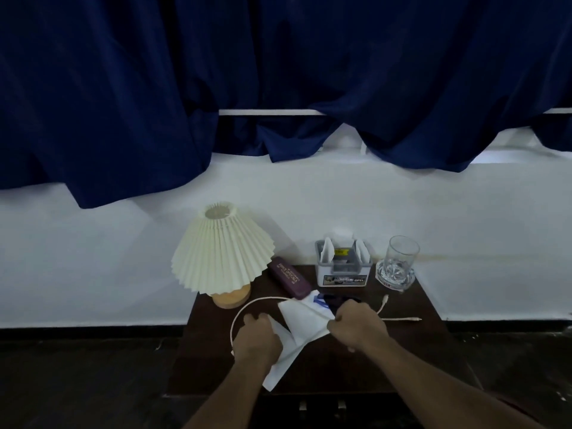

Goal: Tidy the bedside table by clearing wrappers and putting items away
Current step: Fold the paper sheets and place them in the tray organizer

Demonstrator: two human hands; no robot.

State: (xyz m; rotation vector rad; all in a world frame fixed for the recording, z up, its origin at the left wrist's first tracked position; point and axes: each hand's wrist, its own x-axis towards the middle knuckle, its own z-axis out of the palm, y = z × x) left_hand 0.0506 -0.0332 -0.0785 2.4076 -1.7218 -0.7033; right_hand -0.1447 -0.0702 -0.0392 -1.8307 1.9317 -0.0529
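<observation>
Papers (pixel 327 251) upright in grey caddy (pixel 340 269)

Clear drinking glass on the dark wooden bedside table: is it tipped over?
No, the clear drinking glass stands upright on a cut-glass dish right of the grey plastic organiser box.

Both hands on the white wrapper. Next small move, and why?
Probably lift the white wrapper straight up off the bedside table. The left hand and right hand both grip it already, and the white cable shows on both sides of it, so dragging could snag that.
</observation>
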